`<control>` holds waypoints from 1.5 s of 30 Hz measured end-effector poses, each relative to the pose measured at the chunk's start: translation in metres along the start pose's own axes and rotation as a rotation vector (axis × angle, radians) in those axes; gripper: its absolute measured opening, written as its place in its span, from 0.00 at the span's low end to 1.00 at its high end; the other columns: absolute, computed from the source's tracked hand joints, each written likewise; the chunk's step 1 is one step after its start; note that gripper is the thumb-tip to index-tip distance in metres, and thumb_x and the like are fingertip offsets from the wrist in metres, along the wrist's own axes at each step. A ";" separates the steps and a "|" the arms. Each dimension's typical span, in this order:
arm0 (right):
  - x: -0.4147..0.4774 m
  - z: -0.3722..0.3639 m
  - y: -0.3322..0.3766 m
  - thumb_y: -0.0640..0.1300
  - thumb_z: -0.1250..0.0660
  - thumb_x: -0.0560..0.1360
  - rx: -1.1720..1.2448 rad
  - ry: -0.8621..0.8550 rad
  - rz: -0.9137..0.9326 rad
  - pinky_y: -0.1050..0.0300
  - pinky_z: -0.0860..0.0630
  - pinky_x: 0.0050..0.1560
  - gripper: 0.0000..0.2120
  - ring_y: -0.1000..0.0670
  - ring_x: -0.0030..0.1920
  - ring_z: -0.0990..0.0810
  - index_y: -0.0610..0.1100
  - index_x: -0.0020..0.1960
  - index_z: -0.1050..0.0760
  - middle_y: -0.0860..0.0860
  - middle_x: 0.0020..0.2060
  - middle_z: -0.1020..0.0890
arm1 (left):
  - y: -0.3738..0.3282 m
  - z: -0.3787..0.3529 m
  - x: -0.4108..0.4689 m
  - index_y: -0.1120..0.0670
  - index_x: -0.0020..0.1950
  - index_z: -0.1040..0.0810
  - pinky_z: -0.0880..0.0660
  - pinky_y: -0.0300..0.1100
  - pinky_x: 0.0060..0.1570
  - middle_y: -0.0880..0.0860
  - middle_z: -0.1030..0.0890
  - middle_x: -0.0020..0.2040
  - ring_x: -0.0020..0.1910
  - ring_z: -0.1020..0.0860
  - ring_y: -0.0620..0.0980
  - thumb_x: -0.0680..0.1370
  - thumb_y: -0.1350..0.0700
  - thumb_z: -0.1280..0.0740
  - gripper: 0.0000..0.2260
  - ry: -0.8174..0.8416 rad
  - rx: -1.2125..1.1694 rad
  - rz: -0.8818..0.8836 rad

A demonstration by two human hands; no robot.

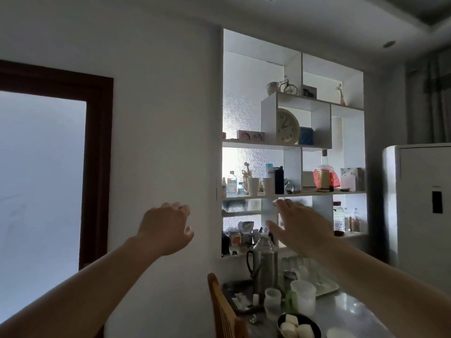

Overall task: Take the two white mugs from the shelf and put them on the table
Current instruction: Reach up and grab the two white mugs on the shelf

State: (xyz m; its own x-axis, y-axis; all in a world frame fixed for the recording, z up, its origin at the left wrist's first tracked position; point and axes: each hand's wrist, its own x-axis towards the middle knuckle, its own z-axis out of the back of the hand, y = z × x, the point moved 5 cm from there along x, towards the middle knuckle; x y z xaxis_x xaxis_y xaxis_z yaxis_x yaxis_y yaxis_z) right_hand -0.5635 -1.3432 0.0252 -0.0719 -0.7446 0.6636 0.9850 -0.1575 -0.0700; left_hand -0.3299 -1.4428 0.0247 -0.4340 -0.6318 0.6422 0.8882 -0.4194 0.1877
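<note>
- Left hand (168, 230): raised before the white wall, back of the hand toward the camera, fingers loosely curled, grip wide and holding nothing.
- Right hand (301, 228): raised in front of the shelf unit (292, 145), fingers stretched forward and spread, grip wide, holding nothing; somewhat blurred, so whether the fingertips touch the shelf edge cannot be told.
- Left mug (253, 186): white, upright on the middle shelf board (341, 193), above and between the two hands, apart from both.
- Right mug (267, 186): white, upright, just beside the left mug, its handle facing that mug.
- Dark flask (279, 180): upright just right of the right mug, with a pale blue-capped bottle behind it.
- Small bottles (231, 182): standing left of the left mug on the same shelf board.
- Clock (287, 126): round, cream-coloured, one shelf up, inside a box-shaped compartment.
- Glass decanter (324, 175): holds red liquid, on the middle shelf board, right of the upright divider.
- Tabletop (346, 308): below the shelf unit at lower right, shiny and grey.
- Metal thermos jug (264, 262): upright at the far end of the tabletop, under the right hand.
- Plastic cups (302, 297): translucent, standing near the jug.
- Dark bowl (299, 325): at the near edge of the tabletop, holding pale blocks.
- Wooden chair back (220, 311): beside the tabletop's left edge.
</note>
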 end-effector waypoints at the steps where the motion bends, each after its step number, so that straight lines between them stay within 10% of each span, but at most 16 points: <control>1: 0.017 -0.011 -0.003 0.58 0.44 0.77 -0.001 -0.002 0.000 0.50 0.26 0.57 0.24 0.45 0.59 0.24 0.45 0.67 0.37 0.48 0.62 0.24 | 0.003 -0.011 0.018 0.52 0.63 0.27 0.27 0.47 0.51 0.51 0.22 0.60 0.58 0.24 0.52 0.76 0.45 0.41 0.19 -0.003 -0.008 -0.001; 29: 0.317 -0.304 0.001 0.59 0.43 0.75 -0.153 0.040 -0.257 0.49 0.25 0.57 0.27 0.46 0.56 0.23 0.44 0.67 0.35 0.46 0.60 0.22 | 0.109 -0.336 0.346 0.51 0.65 0.29 0.26 0.46 0.52 0.50 0.23 0.62 0.59 0.25 0.51 0.76 0.46 0.40 0.20 -0.011 -0.255 -0.267; 45: 0.411 -0.383 -0.083 0.58 0.44 0.75 -0.209 0.031 -0.340 0.49 0.29 0.61 0.27 0.46 0.61 0.25 0.43 0.68 0.36 0.46 0.63 0.24 | 0.031 -0.430 0.492 0.51 0.58 0.25 0.26 0.44 0.44 0.49 0.19 0.54 0.49 0.20 0.51 0.74 0.46 0.38 0.16 -0.047 -0.426 -0.428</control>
State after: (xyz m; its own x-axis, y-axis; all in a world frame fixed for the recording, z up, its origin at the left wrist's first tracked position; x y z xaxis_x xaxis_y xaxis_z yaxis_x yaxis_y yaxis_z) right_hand -0.7347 -1.8842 0.0182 -0.3963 -0.6457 0.6527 0.8514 -0.5245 -0.0019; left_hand -0.5811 -2.0473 0.0270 -0.7236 -0.3240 0.6094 0.4935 -0.8602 0.1287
